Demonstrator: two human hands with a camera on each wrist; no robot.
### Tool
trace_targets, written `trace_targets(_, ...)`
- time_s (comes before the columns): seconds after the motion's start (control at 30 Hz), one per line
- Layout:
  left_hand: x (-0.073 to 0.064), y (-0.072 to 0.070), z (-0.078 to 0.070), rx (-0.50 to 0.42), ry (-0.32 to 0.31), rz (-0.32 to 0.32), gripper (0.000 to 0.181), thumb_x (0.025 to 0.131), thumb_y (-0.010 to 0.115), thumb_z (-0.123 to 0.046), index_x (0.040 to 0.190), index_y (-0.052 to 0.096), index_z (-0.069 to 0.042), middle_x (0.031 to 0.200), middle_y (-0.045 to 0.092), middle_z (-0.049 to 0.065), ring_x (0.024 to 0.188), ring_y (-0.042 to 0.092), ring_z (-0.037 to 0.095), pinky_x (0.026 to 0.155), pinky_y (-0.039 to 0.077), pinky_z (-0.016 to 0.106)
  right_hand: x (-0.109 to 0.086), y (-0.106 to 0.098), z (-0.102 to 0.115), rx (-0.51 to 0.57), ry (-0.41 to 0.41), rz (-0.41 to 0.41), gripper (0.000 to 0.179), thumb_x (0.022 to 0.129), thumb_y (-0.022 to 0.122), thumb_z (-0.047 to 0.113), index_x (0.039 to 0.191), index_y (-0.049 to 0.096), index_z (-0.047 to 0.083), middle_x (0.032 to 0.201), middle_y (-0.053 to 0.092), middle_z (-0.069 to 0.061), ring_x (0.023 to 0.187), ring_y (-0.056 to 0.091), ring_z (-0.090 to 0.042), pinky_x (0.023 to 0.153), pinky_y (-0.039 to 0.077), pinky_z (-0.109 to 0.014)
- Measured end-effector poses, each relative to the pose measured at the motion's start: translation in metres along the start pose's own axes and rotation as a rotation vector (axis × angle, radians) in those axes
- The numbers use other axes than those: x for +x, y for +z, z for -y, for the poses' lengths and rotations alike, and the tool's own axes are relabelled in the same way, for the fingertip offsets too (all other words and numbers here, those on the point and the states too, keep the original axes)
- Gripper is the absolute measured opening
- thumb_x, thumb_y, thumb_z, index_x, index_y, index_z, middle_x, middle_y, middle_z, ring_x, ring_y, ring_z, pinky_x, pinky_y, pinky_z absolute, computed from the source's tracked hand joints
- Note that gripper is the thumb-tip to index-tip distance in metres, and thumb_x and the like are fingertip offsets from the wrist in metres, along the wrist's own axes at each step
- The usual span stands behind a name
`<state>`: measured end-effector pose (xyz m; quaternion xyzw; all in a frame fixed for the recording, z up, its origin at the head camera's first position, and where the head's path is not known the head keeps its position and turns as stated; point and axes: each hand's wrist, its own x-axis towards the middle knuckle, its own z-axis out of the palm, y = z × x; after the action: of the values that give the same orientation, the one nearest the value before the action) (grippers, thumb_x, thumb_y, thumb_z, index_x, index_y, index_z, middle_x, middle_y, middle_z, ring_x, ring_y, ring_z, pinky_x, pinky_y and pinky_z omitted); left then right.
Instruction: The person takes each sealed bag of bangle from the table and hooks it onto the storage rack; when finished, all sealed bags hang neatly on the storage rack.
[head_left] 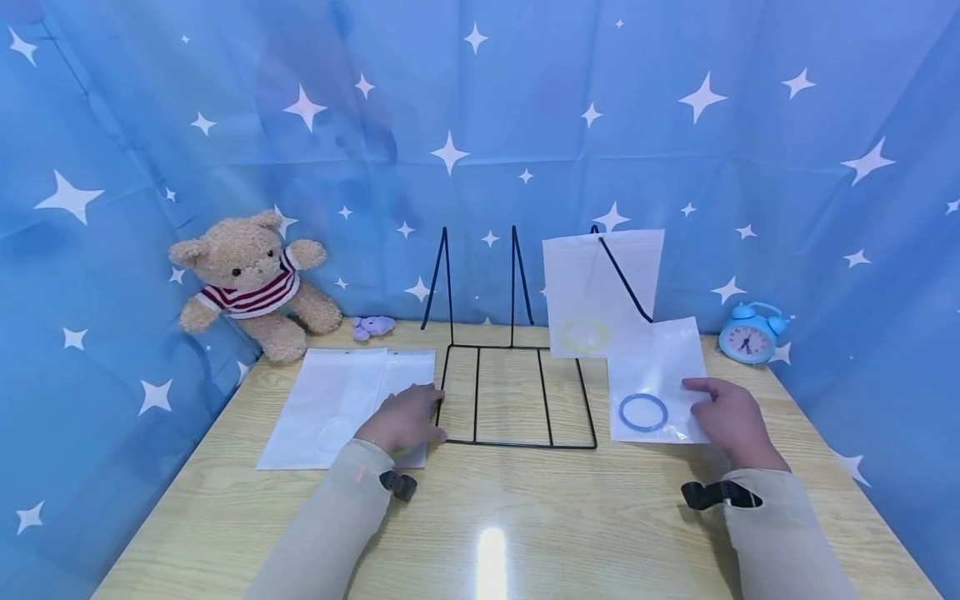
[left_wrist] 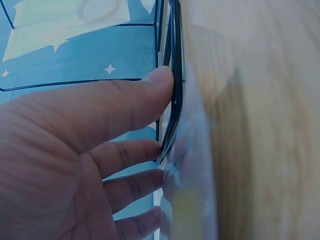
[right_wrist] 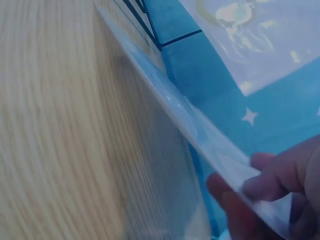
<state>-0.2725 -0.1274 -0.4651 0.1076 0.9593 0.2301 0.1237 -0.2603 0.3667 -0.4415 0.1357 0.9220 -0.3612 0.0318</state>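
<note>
A black wire rack [head_left: 513, 445] with upright hooks stands mid-table. My left hand [head_left: 408, 418] is at its left front corner; in the left wrist view the thumb [left_wrist: 162, 82] touches the wire and the other fingers extend beside it. On the right, my right hand [head_left: 731, 421] pinches the edge of a white plastic bag [head_left: 626, 379] with a blue ring [head_left: 642, 412] in it. In the right wrist view this bag [right_wrist: 200, 135] is tilted, its right edge between thumb and fingers. Another white bag [head_left: 570, 283], with a yellow ring [head_left: 585, 335], hangs on the rack's right hook.
White bags [head_left: 318, 408] lie on the table at left, partly under my left hand. A teddy bear [head_left: 251, 275] and a small purple toy [head_left: 372, 327] sit at the back left. A blue alarm clock [head_left: 750, 337] stands back right, before a starry blue curtain [head_left: 480, 108].
</note>
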Motion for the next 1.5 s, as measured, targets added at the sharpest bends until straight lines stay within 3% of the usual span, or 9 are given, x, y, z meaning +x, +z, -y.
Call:
trace_targets(0.17, -0.002, -0.001, -0.002, -0.001, -0.001, 0.003, 0.074, 0.090, 0.085, -0.029, 0.154, 0.054, -0.009, 0.165, 0.044, 0.014, 0.156, 0.034, 0.042, 0.126, 0.021, 0.068, -0.001, 0.001, 0.004, 0.050, -0.012, -0.141, 0.055, 0.100, 0.045, 0.002, 0.154, 0.053, 0.006, 0.169, 0.025, -0.029, 0.144, 0.037, -0.053, 0.101, 0.047, -0.063)
trace_targets(0.47, -0.002, -0.001, -0.001, -0.010, -0.003, 0.001, 0.073, 0.090, 0.084, -0.029, 0.154, 0.054, -0.009, 0.166, 0.043, 0.015, 0.156, 0.034, 0.043, 0.127, 0.019, 0.068, -0.006, 0.000, 0.008, 0.227, -0.003, -0.400, 0.050, 0.104, 0.044, 0.010, 0.151, 0.059, 0.016, 0.168, 0.041, -0.009, 0.126, 0.053, -0.034, 0.073, 0.054, -0.031)
trace_targets(0.57, -0.003, -0.001, -0.002, -0.011, 0.000, 0.000, 0.074, 0.090, 0.085, -0.029, 0.154, 0.054, -0.009, 0.166, 0.043, 0.015, 0.155, 0.034, 0.042, 0.127, 0.020, 0.068, -0.005, -0.001, 0.008, 0.321, 0.009, -0.501, 0.048, 0.102, 0.048, 0.012, 0.146, 0.065, 0.022, 0.162, 0.050, 0.000, 0.119, 0.054, -0.023, 0.060, 0.045, -0.020)
trace_targets(0.7, -0.004, -0.001, -0.002, -0.015, 0.000, 0.001, 0.074, 0.090, 0.085, -0.029, 0.154, 0.054, -0.009, 0.165, 0.044, 0.015, 0.155, 0.035, 0.042, 0.127, 0.020, 0.068, -0.005, -0.005, 0.007, 0.471, 0.006, -0.618, 0.046, 0.099, 0.053, 0.009, 0.137, 0.073, 0.026, 0.120, 0.071, 0.003, 0.096, 0.057, -0.012, 0.057, 0.040, -0.016)
trace_targets(0.8, -0.004, -0.002, -0.003, -0.020, -0.003, 0.005, 0.074, 0.090, 0.085, -0.029, 0.154, 0.054, -0.009, 0.165, 0.044, 0.015, 0.155, 0.035, 0.042, 0.127, 0.020, 0.068, -0.006, -0.007, 0.006, 0.568, -0.025, -0.692, 0.045, 0.097, 0.055, 0.004, 0.131, 0.077, 0.024, 0.076, 0.057, 0.009, 0.067, 0.048, -0.010, 0.053, 0.037, -0.019)
trace_targets(0.9, -0.004, -0.002, -0.003, -0.023, -0.005, 0.008, 0.074, 0.091, 0.084, -0.029, 0.155, 0.054, -0.009, 0.165, 0.044, 0.015, 0.155, 0.035, 0.042, 0.127, 0.020, 0.067, -0.008, -0.011, 0.005, 0.681, -0.052, -0.738, 0.045, 0.094, 0.056, -0.001, 0.126, 0.079, 0.021, 0.061, 0.050, 0.009, 0.059, 0.047, -0.006, 0.052, 0.036, -0.018)
trace_targets(1.1, -0.004, -0.002, -0.002, -0.024, -0.008, 0.003, 0.073, 0.090, 0.085, -0.028, 0.154, 0.054, -0.009, 0.165, 0.044, 0.015, 0.155, 0.034, 0.042, 0.127, 0.019, 0.067, -0.008, -0.021, 0.004, 1.075, -0.076, -0.721, 0.047, 0.086, 0.058, -0.015, 0.118, 0.081, 0.011, 0.072, 0.061, 0.005, 0.062, 0.053, -0.006, 0.049, 0.041, -0.013)
trace_targets(1.3, -0.002, 0.000, 0.000, -0.011, -0.005, 0.000, 0.074, 0.090, 0.085, -0.028, 0.154, 0.055, -0.009, 0.165, 0.044, 0.015, 0.155, 0.035, 0.042, 0.127, 0.020, 0.067, -0.005, -0.027, 0.004, 1.453, -0.158, -0.592, 0.047, 0.085, 0.058, -0.030, 0.119, 0.076, -0.003, 0.115, 0.067, -0.006, 0.099, 0.068, -0.015, 0.075, 0.063, -0.021)
trace_targets(1.5, -0.001, 0.001, 0.000, -0.012, 0.001, -0.005, 0.074, 0.090, 0.085, -0.028, 0.154, 0.055, -0.009, 0.165, 0.045, 0.015, 0.154, 0.036, 0.042, 0.127, 0.021, 0.067, -0.010, -0.027, 0.005, 1.568, -0.288, -0.398, 0.039, 0.090, 0.058, -0.029, 0.116, 0.075, -0.006, 0.113, 0.067, -0.009, 0.098, 0.070, -0.018, 0.070, 0.065, -0.027)
